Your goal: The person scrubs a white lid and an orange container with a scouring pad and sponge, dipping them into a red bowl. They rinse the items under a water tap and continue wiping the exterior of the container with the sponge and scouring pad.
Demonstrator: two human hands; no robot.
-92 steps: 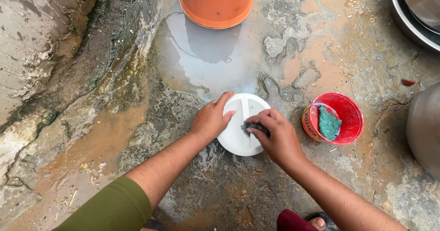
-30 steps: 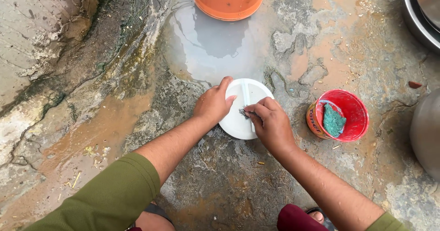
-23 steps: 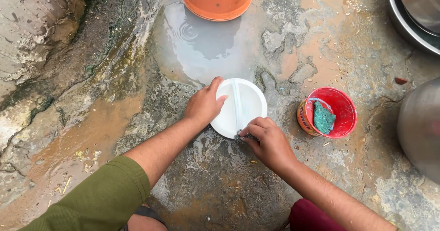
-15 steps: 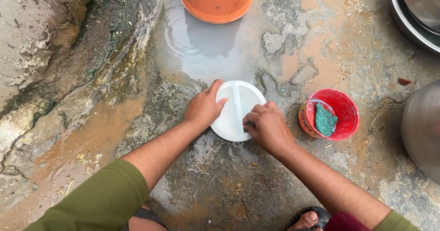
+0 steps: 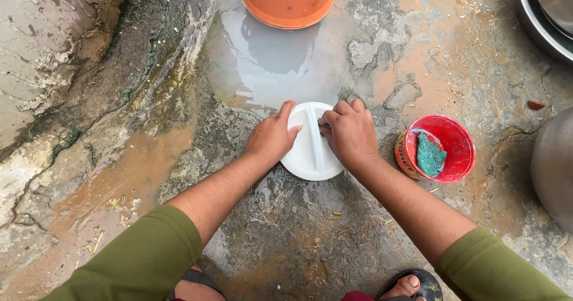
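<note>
Seen from the head camera, one white round lid (image 5: 310, 149) with a raised bar across its middle lies flat on the wet, cracked concrete ground (image 5: 298, 241), and everything else is placed from it. The left hand (image 5: 271, 137) rests on the lid's left edge, fingers loosely curled and the thumb laid over the rim, steadying it rather than gripping it. The right hand (image 5: 351, 133) sits on the lid's right side, clenched into a near fist around a small dark scrubber (image 5: 324, 124), of which only a sliver shows at the fingertips, pressed against the raised bar. Both arms wear olive green sleeves. Just right of the lid, close to the right wrist, stands one small red tub (image 5: 439, 152) with one green scouring pad (image 5: 428, 156) inside. Well above the lid, at the top edge, is one orange bucket (image 5: 287, 1), with a shallow puddle (image 5: 268, 62) between it and the lid. Far to the upper right are steel pots (image 5: 546, 14), nested, so the count is unclear, and to the far right another steel vessel (image 5: 555, 170) cut off by the frame. Below the lid, one sandalled foot (image 5: 409, 284) shows at the bottom edge
</note>
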